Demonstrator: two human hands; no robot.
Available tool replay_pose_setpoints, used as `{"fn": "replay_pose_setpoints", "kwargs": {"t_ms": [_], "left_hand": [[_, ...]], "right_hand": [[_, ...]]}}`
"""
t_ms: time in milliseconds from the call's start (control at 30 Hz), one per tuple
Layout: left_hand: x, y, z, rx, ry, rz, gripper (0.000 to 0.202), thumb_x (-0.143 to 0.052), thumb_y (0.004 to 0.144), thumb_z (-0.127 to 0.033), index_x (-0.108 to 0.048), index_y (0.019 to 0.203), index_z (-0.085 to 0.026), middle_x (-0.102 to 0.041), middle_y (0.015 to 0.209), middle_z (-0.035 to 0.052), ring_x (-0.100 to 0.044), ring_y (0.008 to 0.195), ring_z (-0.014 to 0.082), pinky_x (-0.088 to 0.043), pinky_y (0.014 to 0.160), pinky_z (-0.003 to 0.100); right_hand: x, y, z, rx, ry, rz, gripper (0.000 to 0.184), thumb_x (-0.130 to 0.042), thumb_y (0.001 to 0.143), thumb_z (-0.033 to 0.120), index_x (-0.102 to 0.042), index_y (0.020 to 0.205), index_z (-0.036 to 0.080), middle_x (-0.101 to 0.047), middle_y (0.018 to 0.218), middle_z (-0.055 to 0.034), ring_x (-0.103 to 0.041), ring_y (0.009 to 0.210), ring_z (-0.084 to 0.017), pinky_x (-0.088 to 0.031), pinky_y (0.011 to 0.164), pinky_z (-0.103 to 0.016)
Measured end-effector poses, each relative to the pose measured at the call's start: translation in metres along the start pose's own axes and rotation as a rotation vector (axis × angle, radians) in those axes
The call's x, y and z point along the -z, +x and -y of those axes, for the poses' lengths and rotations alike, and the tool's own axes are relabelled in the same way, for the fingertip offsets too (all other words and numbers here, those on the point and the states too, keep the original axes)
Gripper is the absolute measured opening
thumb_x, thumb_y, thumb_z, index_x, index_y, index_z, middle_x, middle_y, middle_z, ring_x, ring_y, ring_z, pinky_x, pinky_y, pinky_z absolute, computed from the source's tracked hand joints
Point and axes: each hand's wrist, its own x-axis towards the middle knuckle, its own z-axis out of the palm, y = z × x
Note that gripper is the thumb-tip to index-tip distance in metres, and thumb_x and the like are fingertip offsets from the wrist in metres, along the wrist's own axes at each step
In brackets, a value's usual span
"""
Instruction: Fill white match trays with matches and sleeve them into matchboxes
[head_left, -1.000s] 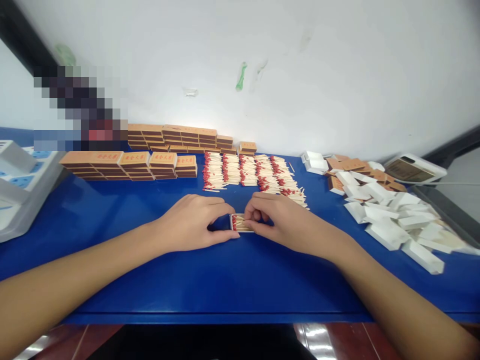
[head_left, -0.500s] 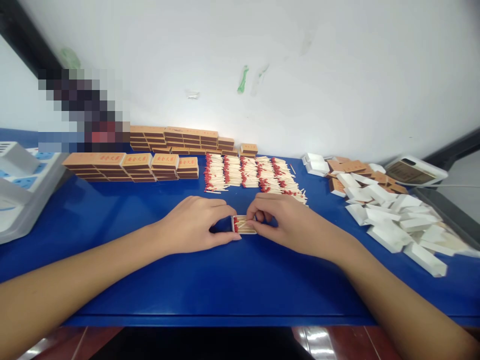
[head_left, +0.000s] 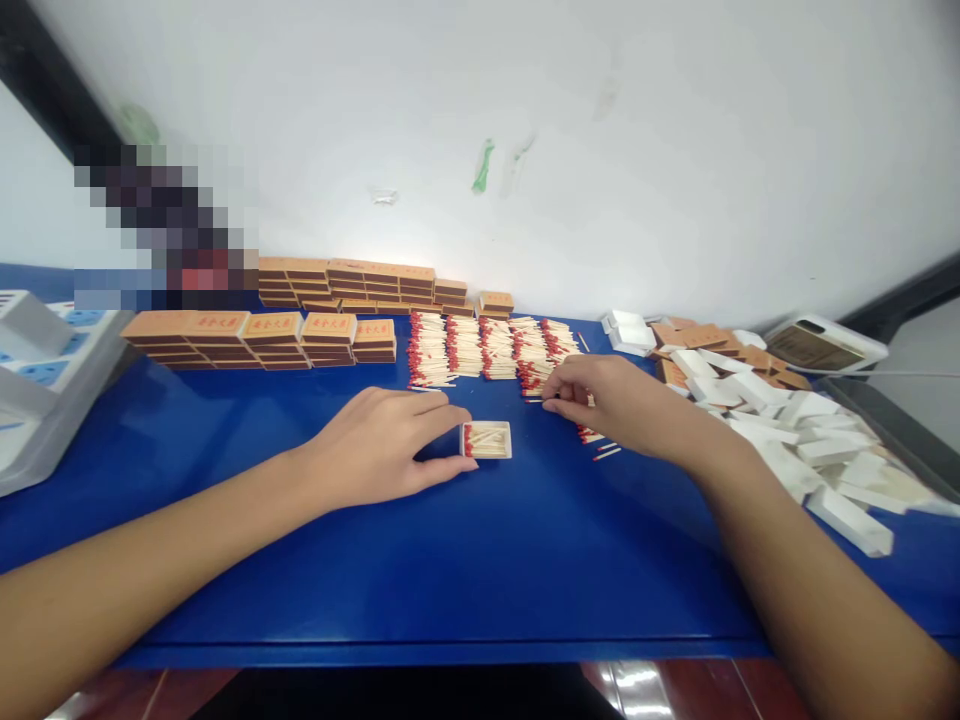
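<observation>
A small white matchbox tray (head_left: 507, 440) with red-headed matches (head_left: 486, 440) in it lies on the blue table. My left hand (head_left: 394, 445) holds its left end between thumb and fingers. Farther right, my right hand (head_left: 600, 400) is at the near edge of the loose match piles (head_left: 499, 345), its thumb and fingertips closed together. What is between those fingertips, if anything, cannot be made out. Several matches (head_left: 607, 452) stick out below this hand, and part of the rightmost pile is hidden behind it.
Orange matchboxes stand stacked at the left (head_left: 274, 325) and along the wall (head_left: 382, 270). At the right is a heap of white trays (head_left: 765, 390) and orange sleeves (head_left: 709, 335), with a phone-like device (head_left: 825, 335) behind it. A white power strip (head_left: 67, 400) sits far left.
My right hand has left the tray and moved right and away from me to the match piles. My left hand stays at the tray, whose right end is now uncovered.
</observation>
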Motion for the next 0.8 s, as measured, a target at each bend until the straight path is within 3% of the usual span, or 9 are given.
{"fn": "replay_pose_setpoints", "kwargs": {"t_ms": [200,333,667,800], "left_hand": [[0.000,0.000,0.000,-0.068,0.019,-0.081,0.035,-0.065,0.102,-0.049,-0.073,0.117,-0.019,-0.076,0.088,0.0002,-0.072,0.075,0.0145,-0.045,0.063,0.027],[0.001,0.001,-0.001,-0.009,-0.037,-0.077,0.036,-0.068,0.100,-0.050,-0.074,0.117,-0.019,-0.076,0.089,0.0005,-0.068,0.069,0.0124,-0.045,0.062,0.027],[0.005,0.004,0.000,0.070,-0.220,0.061,0.030,-0.073,0.095,-0.048,-0.077,0.110,-0.021,-0.064,0.072,-0.0039,-0.058,0.060,0.0105,-0.039,0.058,0.025],[0.004,0.004,-0.002,0.069,-0.242,0.079,0.030,-0.073,0.095,-0.046,-0.077,0.112,-0.022,-0.062,0.072,-0.0045,-0.057,0.060,0.0100,-0.039,0.058,0.025]], "right_hand": [[-0.005,0.000,0.007,-0.036,0.026,0.082,0.018,-0.058,0.100,0.029,-0.065,0.086,0.021,-0.069,0.077,-0.0023,-0.060,0.065,-0.016,-0.042,0.060,-0.030],[-0.006,-0.001,0.008,-0.031,0.012,0.094,0.015,-0.059,0.099,0.025,-0.064,0.087,0.021,-0.068,0.079,-0.0022,-0.060,0.068,-0.017,-0.042,0.062,-0.030],[-0.005,-0.007,0.032,0.143,0.073,-0.078,0.014,-0.059,0.104,0.027,-0.061,0.091,0.020,-0.066,0.090,-0.0035,-0.059,0.078,-0.017,-0.042,0.070,-0.030],[-0.010,-0.010,0.038,0.188,0.119,-0.083,0.012,-0.062,0.103,0.026,-0.063,0.093,0.021,-0.066,0.090,-0.0020,-0.059,0.079,-0.016,-0.042,0.070,-0.029]]}}
